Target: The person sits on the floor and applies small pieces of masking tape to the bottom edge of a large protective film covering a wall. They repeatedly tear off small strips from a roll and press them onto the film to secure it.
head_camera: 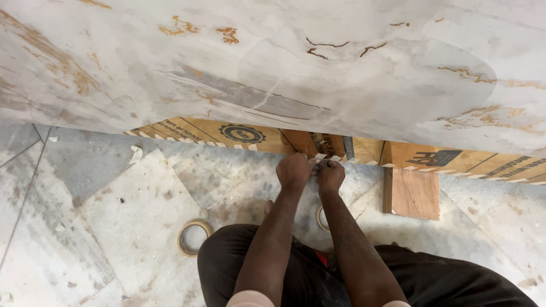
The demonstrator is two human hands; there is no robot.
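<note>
Both my hands meet at the lower edge of a brown plywood panel (187, 129) that runs under a large white marble slab (273, 62) with orange veins. My left hand (294, 170) is fisted against the panel's edge, where short strips of pale masking tape (341, 158) sit in a row. My right hand (330, 175) pinches at the same spot, fingertips touching a tape strip beside the left hand. What exactly sits between the fingers is too small to tell. My dark trousers (227, 261) fill the bottom of the view.
A roll of masking tape (193, 237) lies on the dusty stone floor (114, 227) at my left. A second tape roll (322, 219) is partly hidden behind my right forearm. A loose wooden board (415, 193) lies on the floor at the right.
</note>
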